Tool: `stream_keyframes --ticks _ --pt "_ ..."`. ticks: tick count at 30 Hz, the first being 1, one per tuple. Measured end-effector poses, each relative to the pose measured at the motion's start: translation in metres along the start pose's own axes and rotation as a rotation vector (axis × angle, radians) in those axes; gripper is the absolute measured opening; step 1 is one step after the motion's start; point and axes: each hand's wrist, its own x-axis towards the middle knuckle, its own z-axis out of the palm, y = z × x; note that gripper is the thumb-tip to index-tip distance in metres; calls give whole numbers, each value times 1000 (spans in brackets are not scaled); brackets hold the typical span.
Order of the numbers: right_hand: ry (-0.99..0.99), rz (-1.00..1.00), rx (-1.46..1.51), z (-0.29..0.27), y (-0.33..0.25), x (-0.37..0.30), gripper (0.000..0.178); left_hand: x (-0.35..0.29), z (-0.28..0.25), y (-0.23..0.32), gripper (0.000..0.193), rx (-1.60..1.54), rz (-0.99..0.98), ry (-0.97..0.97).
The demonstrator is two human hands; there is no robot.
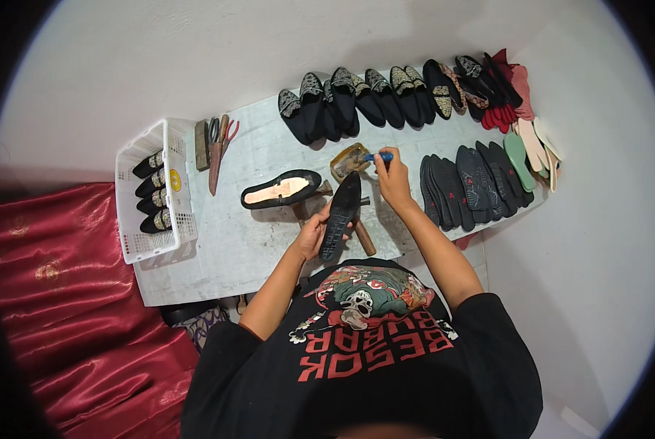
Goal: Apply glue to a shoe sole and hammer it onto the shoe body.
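Basket (152,249) w/ 4 shoes (150,183); L hand (313,235) grips sole (337,233), R hand (394,180) brush (376,157) over tub (335,164).

Red block lettering (375,350) on black T-shirt (473,373)

Black textured sole (338,227) — slanted; blue-handled brush (377,156) — at tray (334,164).

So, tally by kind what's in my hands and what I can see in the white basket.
Black sole, in your left hand: 1
Blue-handled tool, in your right hand: 1
Shoes visible in the white basket: 4
Total: 6
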Motion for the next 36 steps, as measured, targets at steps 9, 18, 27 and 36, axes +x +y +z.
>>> stream_keyframes --ticks 9,18,27,36 --pt "-49 105 -72 28 39 14 29 -13 7 5 62 32 -26 13" --pt "172 147 499 -24 -2 31 28 22 -3 6 57 -71 -138 -53" --pt "53 -213 251 -80 -131 15 22 100 79 56 63 -230 -38 -317" --pt "-19 -544 -86 -72 -136 -26 20 109 98 85 64 -378 -1 -411"
